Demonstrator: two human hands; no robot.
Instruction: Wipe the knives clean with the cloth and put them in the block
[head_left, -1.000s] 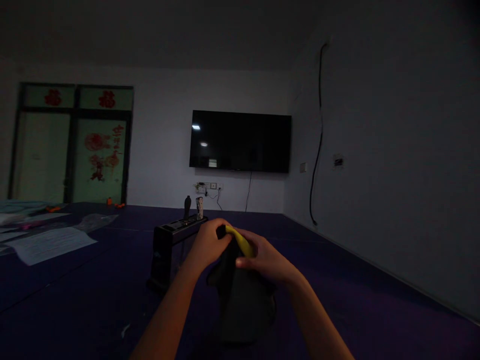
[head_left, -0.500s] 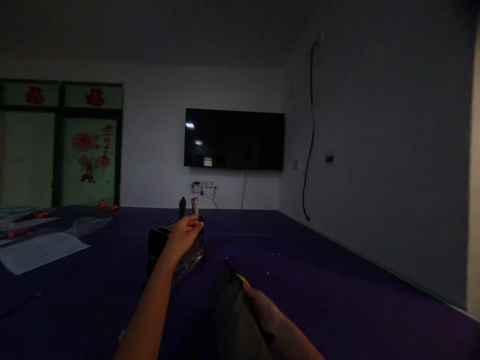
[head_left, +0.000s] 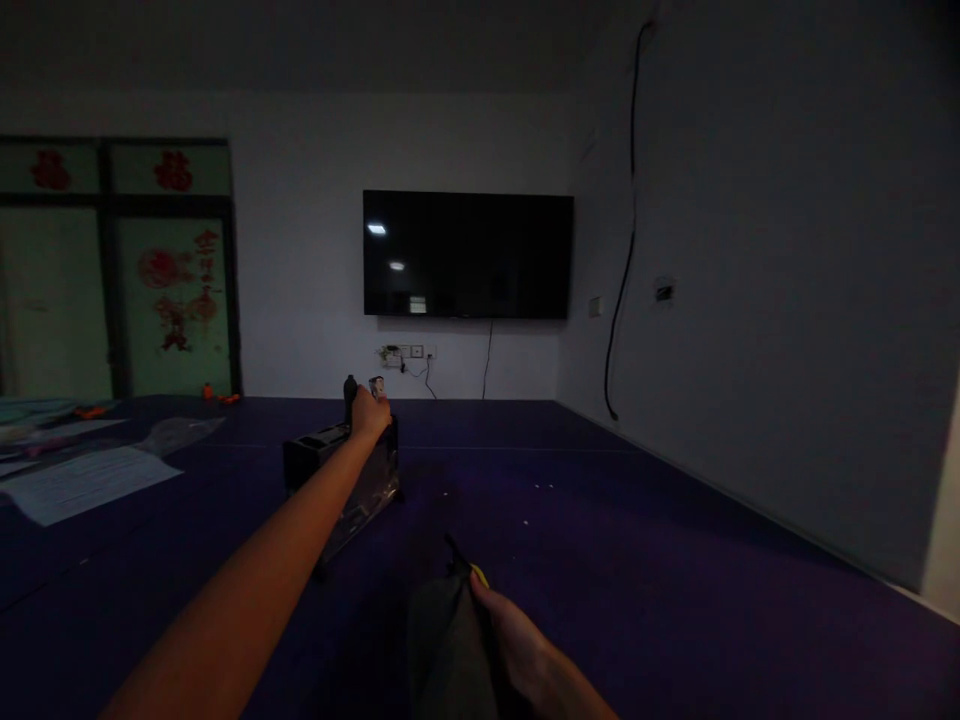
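Note:
My left hand (head_left: 370, 412) reaches forward to the top of a black box (head_left: 360, 490) with a shiny, see-through-looking side. Its fingers are curled at a pale, speckled upright piece (head_left: 377, 385), partly covering it. Close beside that hand, a dark rounded handle (head_left: 349, 392) sticks up from the box. Low in the centre, my right hand (head_left: 517, 635) is closed, thumb uppermost, on a dark item with a yellow part (head_left: 478, 575). A thin black tip points up and away from it. Dark grey cloth (head_left: 450, 640) lies against this hand; dim light hides its exact shape.
A purple surface (head_left: 637, 560) spreads all around, with several small white bits on it. Printed paper (head_left: 97, 483) and clear plastic (head_left: 176, 435) lie at left, with orange items (head_left: 217, 397) farther back. A wall with a television (head_left: 469, 255) stands ahead.
My left hand has shifted slightly left and upward, and now sits between the dark handle and the pale piece. The right hand with the dark item is slightly lower and farther left. The view has tilted down.

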